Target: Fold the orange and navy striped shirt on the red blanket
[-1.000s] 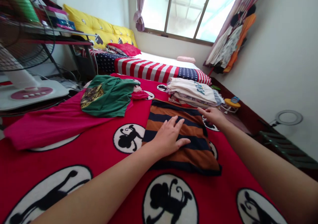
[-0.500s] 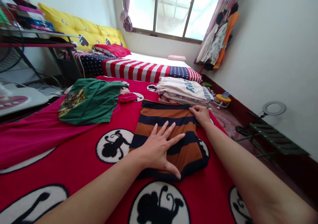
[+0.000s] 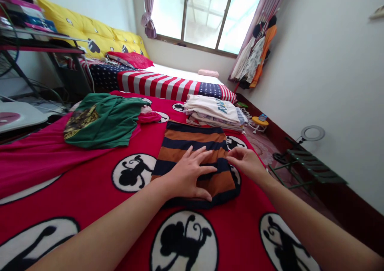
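Observation:
A navy and brown striped garment (image 3: 192, 137), folded into a rough rectangle, lies flat on the red blanket (image 3: 240, 231) with monkey prints. Across its middle my left hand (image 3: 187, 175) rests palm down, fingers spread and thumb out. At the garment's right edge, my right hand (image 3: 244, 161) has thumb and fingers pinched together on the fabric. Beyond the garment sits a stack of folded clothes (image 3: 214, 109) with a white lettered shirt on top. To the left, a crumpled green T-shirt (image 3: 111, 119) lies over bright pink cloth (image 3: 36, 159).
A bed with a stars-and-stripes cover (image 3: 162, 85) stands at the back below the window. On the left are a desk (image 3: 45, 49) and a white fan base (image 3: 21, 117). A green slatted stool (image 3: 315, 165), a ring light (image 3: 313, 133) and a yellow stool (image 3: 260, 121) stand along the right wall.
My right hand has moved from the garment's far right corner down its right edge toward me. My left hand stays flat on the garment. The view has shifted slightly.

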`<state>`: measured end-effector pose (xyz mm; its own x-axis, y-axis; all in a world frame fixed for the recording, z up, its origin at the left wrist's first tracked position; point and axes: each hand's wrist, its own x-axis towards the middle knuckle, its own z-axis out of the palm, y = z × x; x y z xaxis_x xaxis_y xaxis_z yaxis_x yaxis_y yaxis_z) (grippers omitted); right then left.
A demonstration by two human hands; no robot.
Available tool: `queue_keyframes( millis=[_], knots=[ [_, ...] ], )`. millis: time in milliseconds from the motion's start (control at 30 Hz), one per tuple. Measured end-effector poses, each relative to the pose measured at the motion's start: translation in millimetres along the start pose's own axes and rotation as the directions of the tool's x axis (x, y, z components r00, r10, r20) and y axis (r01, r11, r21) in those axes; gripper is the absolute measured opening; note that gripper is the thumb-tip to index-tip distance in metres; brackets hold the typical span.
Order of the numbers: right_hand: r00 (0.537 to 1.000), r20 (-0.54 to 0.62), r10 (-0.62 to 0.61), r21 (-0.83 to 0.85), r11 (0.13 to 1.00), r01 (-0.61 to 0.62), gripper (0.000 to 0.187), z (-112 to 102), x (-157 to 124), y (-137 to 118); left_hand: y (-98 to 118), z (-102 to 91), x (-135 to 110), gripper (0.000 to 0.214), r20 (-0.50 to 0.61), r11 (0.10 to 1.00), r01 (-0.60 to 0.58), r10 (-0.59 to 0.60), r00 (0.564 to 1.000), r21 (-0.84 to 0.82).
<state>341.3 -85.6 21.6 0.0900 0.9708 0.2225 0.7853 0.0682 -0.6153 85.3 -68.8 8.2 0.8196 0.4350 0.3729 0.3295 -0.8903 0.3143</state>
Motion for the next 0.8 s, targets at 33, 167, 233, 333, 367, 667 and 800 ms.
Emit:
queue_keyframes(
  millis=[33, 167, 233, 333, 367, 667, 800],
  knots=[
    [1.000, 0.024, 0.000, -0.002, 1.000, 0.000, 0.014, 2.3, -9.0, -2.0, 5.7, -1.9, 2.5, 0.058, -0.008, 1.000, -0.021, 0.021, 1.000, -0.003],
    [1.000, -0.007, -0.011, -0.101, 0.995, 0.010, 0.020, 14.9, -25.2, -8.7, 33.7, -2.0, 9.8, 0.022, 0.017, 0.999, -0.033, 0.032, 0.999, 0.021],
    [1.000, -0.022, -0.007, -0.180, 0.984, 0.003, 0.020, 19.1, -25.7, -11.0, 44.2, 3.0, 10.4, 0.021, 0.050, 0.996, -0.043, 0.039, 0.998, 0.081],
    [0.999, -0.047, 0.013, -0.206, 0.978, -0.023, 0.014, 18.5, -25.2, -13.1, 50.9, 12.1, 8.6, 0.018, 0.100, 0.988, -0.048, 0.034, 0.994, 0.150],
    [0.998, -0.066, 0.016, -0.153, 0.988, -0.025, 0.012, 16.4, -25.6, -12.9, 51.3, 14.4, 7.8, 0.017, 0.107, 0.987, -0.044, 0.027, 0.994, 0.158],
    [0.982, -0.118, 0.148, -0.077, 0.984, -0.158, 0.011, 1.5, -40.8, 10.2, 52.2, 14.9, 3.1, 0.022, 0.121, 0.992, -0.128, 0.124, 0.985, 0.022],
    [0.981, -0.145, 0.133, -0.257, 0.952, -0.167, 0.012, -3.7, -46.8, 1.5, 49.3, 14.5, -0.1, 0.025, 0.119, 0.973, -0.200, 0.214, 0.970, -0.117]
  ],
)
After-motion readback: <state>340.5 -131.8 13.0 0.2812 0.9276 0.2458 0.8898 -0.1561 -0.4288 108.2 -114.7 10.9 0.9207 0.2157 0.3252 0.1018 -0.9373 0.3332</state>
